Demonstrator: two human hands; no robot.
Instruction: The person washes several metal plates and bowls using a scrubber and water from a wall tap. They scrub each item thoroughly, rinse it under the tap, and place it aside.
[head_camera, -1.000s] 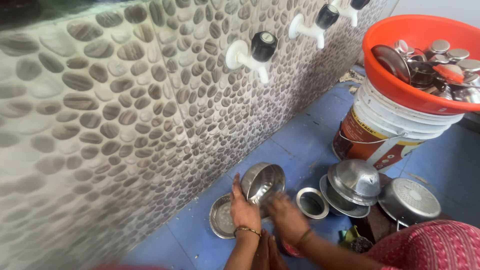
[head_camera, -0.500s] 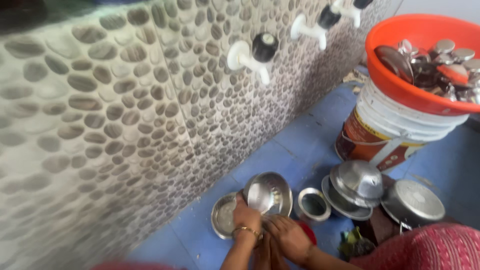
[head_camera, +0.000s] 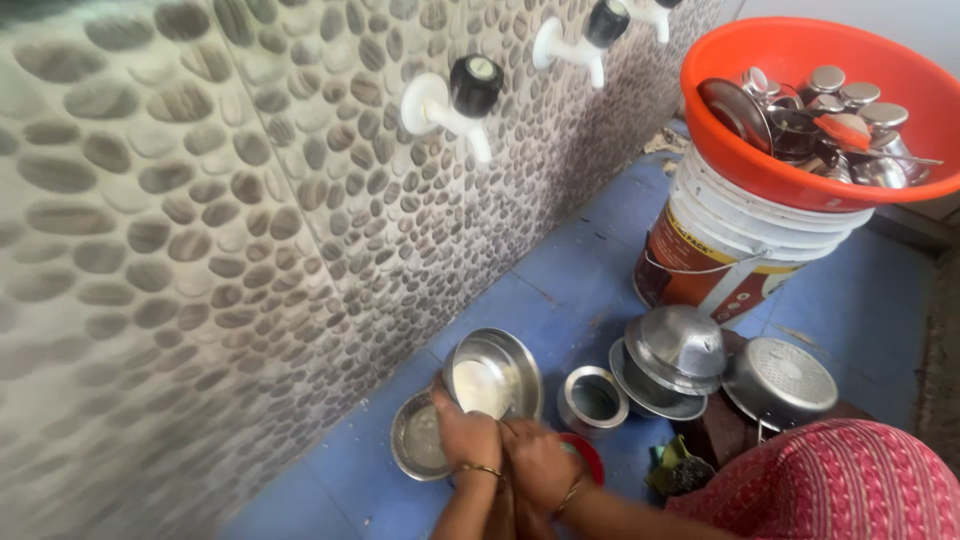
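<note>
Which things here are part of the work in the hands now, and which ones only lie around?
In hand:
steel bowl, held tilted
left hand
right hand

Lying about:
steel plate
small pot
stacked bowls
strainer
white bucket
orange tub of utensils
taps

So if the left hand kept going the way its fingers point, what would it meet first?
The left hand already grips the tilted steel bowl by its rim. Past the bowl, that line runs up toward the pebble-tiled wall, probably next, though depth is hard to judge.
</note>
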